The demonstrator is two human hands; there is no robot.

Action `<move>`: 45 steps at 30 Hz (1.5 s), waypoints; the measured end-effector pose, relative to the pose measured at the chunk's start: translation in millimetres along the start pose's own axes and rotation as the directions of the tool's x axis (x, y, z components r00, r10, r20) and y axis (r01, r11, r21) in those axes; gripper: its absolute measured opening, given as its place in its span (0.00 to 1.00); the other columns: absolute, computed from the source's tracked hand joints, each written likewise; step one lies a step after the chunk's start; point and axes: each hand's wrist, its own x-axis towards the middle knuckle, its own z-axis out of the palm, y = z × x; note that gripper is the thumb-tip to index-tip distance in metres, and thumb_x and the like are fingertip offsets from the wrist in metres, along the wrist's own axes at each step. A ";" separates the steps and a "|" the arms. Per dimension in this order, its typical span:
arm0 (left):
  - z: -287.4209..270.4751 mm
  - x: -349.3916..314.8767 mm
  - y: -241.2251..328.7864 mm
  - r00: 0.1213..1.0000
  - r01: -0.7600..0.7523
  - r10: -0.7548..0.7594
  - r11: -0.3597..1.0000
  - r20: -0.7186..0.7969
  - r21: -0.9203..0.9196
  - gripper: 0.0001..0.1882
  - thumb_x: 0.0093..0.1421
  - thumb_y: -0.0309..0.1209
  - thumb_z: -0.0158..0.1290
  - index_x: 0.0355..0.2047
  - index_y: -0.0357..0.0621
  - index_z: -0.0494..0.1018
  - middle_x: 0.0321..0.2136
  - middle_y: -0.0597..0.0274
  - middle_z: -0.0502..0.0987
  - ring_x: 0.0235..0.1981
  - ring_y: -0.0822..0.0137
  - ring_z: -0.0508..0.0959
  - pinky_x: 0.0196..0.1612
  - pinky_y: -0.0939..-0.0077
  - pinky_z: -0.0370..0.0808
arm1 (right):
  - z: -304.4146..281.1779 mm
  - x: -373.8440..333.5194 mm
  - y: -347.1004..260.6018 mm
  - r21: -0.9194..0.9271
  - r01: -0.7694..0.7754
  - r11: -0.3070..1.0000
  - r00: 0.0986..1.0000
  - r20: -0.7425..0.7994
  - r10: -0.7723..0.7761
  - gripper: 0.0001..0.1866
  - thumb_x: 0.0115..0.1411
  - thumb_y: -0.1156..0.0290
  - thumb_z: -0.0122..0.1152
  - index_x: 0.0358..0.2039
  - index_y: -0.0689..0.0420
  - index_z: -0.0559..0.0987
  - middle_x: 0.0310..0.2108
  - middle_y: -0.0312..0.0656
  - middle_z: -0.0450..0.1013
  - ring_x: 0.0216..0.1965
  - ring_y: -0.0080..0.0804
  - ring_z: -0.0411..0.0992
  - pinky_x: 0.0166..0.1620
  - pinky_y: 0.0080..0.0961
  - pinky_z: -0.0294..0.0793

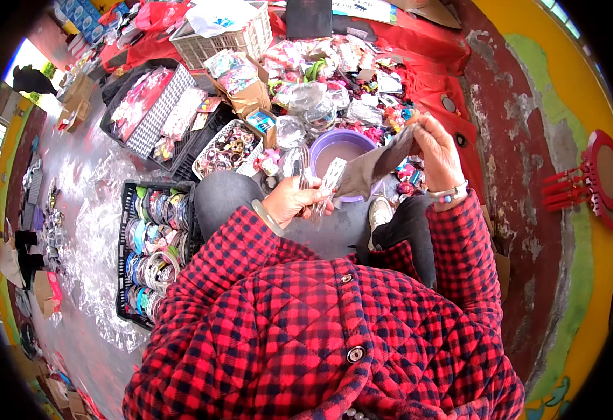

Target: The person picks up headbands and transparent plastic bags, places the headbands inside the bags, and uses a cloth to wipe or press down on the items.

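My left hand (293,201) is closed around a bundle of thin bands (331,178), white and brownish, which stick up past the fingers. In my raised right hand (438,152) a grey-brown cloth (376,170) is pinched by its upper corner. The cloth slants down toward the bundle; whether it touches the bands I cannot tell. Behind the cloth, between my knees and the heap, stands a round purple basin (341,133), partly hidden by it. The basin looks greyish inside.
Left of my knee a black crate (120,280) holds rows of coloured hoops. A white basket (200,168) of small trinkets sits ahead, near cardboard boxes and a beige crate (261,31). A heap of bagged goods (306,98) covers red cloth. Plastic sheeting (100,245) lies at left.
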 end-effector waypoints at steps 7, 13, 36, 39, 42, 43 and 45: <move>-1.4 1.4 -5.4 0.988 0.140 -0.142 0.990 0.066 0.028 0.14 0.56 0.31 0.52 0.40 0.35 0.69 0.25 0.56 0.77 0.23 0.75 0.76 0.17 0.91 0.64 | 7.6 34.0 -7.0 -0.305 0.263 0.915 0.964 0.045 -0.262 0.08 0.60 0.77 0.46 0.38 0.59 0.73 0.29 0.28 0.67 0.29 0.13 0.63 0.33 0.12 0.64; 0.6 1.8 -13.2 0.965 0.236 -0.234 0.972 0.123 -0.001 0.17 0.57 0.35 0.51 0.43 0.38 0.69 0.25 0.57 0.77 0.23 0.78 0.74 0.19 0.91 0.61 | 42.4 51.7 -24.2 -0.629 0.392 0.671 0.905 0.132 -0.405 0.09 0.58 0.79 0.48 0.37 0.57 0.75 0.26 0.34 0.70 0.30 0.16 0.66 0.35 0.14 0.67; 51.7 26.6 60.1 0.756 -0.061 0.596 -0.349 0.272 0.935 0.08 0.48 0.29 0.46 0.29 0.43 0.69 0.17 0.54 0.72 0.17 0.52 0.72 0.25 0.61 0.66 | 52.9 -35.0 46.5 -0.098 -0.470 0.877 0.847 0.231 0.480 0.18 0.59 0.59 0.53 0.46 0.58 0.71 0.36 0.35 0.71 0.37 0.23 0.69 0.39 0.20 0.68; 36.0 34.2 33.9 0.610 -0.243 0.730 -0.199 0.309 0.949 0.09 0.45 0.28 0.49 0.29 0.44 0.69 0.20 0.55 0.70 0.26 0.56 0.73 0.30 0.65 0.67 | 79.0 -42.2 58.3 0.295 -0.605 0.739 0.796 0.232 0.559 0.21 0.58 0.60 0.54 0.47 0.60 0.70 0.41 0.36 0.70 0.42 0.25 0.68 0.46 0.23 0.64; 29.7 36.7 17.8 0.689 -0.298 0.702 0.049 0.179 0.953 0.09 0.48 0.28 0.50 0.31 0.42 0.70 0.26 0.56 0.71 0.30 0.59 0.72 0.34 0.68 0.68 | 86.1 -43.9 74.3 0.446 -0.542 0.712 0.826 0.126 0.549 0.19 0.58 0.63 0.54 0.46 0.60 0.70 0.42 0.36 0.71 0.42 0.26 0.68 0.47 0.24 0.64; 16.0 47.6 -2.1 0.723 -0.252 0.677 0.073 0.137 0.965 0.09 0.50 0.28 0.50 0.33 0.41 0.70 0.28 0.56 0.72 0.31 0.59 0.72 0.35 0.68 0.69 | 88.2 -43.2 78.5 0.480 -0.514 0.711 0.841 0.119 0.528 0.18 0.58 0.64 0.54 0.46 0.61 0.70 0.42 0.37 0.71 0.42 0.26 0.68 0.48 0.24 0.64; 15.6 47.2 -7.2 0.750 -0.322 0.647 0.174 0.138 0.931 0.10 0.51 0.29 0.50 0.35 0.41 0.70 0.31 0.55 0.72 0.33 0.59 0.72 0.37 0.69 0.69 | 88.0 -45.0 84.6 0.557 -0.447 0.700 0.868 0.080 0.491 0.17 0.59 0.66 0.53 0.45 0.62 0.71 0.42 0.37 0.71 0.42 0.26 0.68 0.48 0.25 0.64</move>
